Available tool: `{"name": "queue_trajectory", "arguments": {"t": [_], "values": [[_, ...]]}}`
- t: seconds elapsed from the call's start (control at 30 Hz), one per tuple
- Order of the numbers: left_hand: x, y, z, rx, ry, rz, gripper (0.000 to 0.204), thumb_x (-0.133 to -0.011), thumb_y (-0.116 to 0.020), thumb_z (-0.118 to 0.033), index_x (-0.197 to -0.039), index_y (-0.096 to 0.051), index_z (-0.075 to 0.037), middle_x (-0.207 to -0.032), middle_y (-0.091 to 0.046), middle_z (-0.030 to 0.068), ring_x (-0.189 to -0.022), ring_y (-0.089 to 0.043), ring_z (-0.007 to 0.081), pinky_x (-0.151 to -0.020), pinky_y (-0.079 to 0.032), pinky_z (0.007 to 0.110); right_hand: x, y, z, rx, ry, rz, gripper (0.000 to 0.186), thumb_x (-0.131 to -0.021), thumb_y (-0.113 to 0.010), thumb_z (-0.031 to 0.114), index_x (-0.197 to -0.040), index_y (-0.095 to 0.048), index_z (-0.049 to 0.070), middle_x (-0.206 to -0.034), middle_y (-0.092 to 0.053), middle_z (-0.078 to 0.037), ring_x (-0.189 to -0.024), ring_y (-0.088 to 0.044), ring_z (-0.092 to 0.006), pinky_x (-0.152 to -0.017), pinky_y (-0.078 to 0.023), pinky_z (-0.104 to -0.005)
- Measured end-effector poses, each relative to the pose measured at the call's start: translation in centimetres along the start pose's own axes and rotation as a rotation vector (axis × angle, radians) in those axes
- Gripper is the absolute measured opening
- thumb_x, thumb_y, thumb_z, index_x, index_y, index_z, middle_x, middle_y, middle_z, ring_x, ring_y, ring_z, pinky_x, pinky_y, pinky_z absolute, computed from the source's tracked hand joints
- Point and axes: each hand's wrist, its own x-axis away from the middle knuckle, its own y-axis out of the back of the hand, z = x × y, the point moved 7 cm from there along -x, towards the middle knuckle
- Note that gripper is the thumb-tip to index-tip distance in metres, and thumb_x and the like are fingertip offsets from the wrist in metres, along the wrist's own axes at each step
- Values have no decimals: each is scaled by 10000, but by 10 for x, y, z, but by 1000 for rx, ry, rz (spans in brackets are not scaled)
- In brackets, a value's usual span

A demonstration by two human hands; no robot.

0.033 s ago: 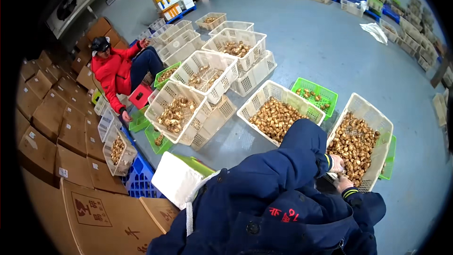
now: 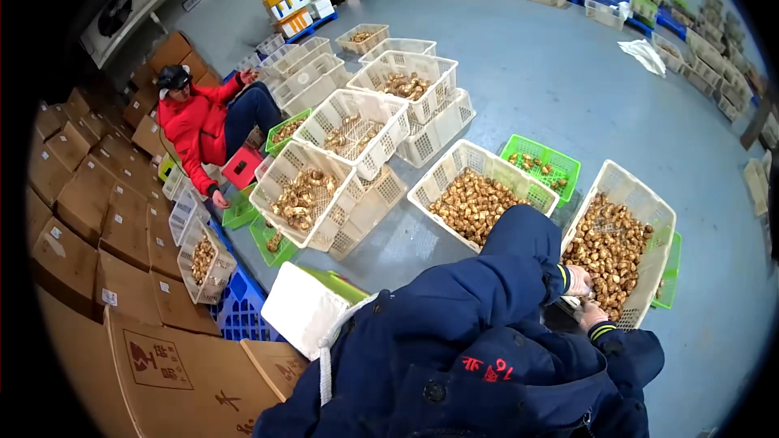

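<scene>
White plastic forms the crate (image 2: 629, 186) in front of the person, filled with small, rounded brown pieces (image 2: 608, 251). Both hands are at its near end, close together. The left hand (image 2: 578, 280) reaches over beside the heap with its fingers bent; the right hand (image 2: 591, 316) lies just below it, also curled inward, next to the nearest pieces. Both are small in view and partly cover each other's work, so I cannot tell whether either pinches a piece or merely touches the heap. The navy sleeves (image 2: 454, 300) end in yellow-striped cuffs: the left forearm comes across from the left, and the right one bends in from the lower right. To the left stands a second white crate (image 2: 501, 167) of similar pieces, with a green tray (image 2: 573, 174) just behind it.
</scene>
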Motion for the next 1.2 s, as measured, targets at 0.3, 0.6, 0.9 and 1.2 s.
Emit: {"name": "queue_trajectory", "arguments": {"t": [0.3, 0.6, 0.9, 1.2], "values": [[10, 3, -8, -50, 54, -18, 391, -794, -524, -316, -1073, -688, -98, -1004, -682, 176, -969, -640, 314, -867, -484, 402, -13, -7, -16, 82, 32, 38, 470, -866, -498, 401, -1164, -588, 49, -1123, -603, -239, -1102, -561, -366, -940, -438, -418], [-4, -7, 1, -59, 3, -25, 408, -791, -517, -301, -1092, -682, -81, -1008, -682, 181, -974, -643, 309, -868, -488, 384, 14, 12, 9, 18, -4, 33, 475, -867, -509, 387, -1228, -561, 85, -1210, -573, -225, -1152, -534, -361, -976, -424, -415], [5, -11, 11, -51, 10, -26, 412, -804, -527, -323, -1102, -663, -73, -1040, -666, 186, -989, -623, 325, -868, -478, 400, 14, 5, 3, 37, 3, 7, 483, -849, -494, 434, -1103, -608, 39, -1132, -601, -237, -1098, -557, -385, -945, -437, -435], [16, 3, -29, -59, -86, 24, 349, -856, -520, -349, -1041, -683, -102, -1003, -669, 159, -968, -628, 307, -856, -482, 371, -8, 6, -2, -18, 22, -26, 416, -793, -553, 314, -1109, -636, 57, -1087, -643, -218, -1039, -611, -360, -915, -472, -441]]}}
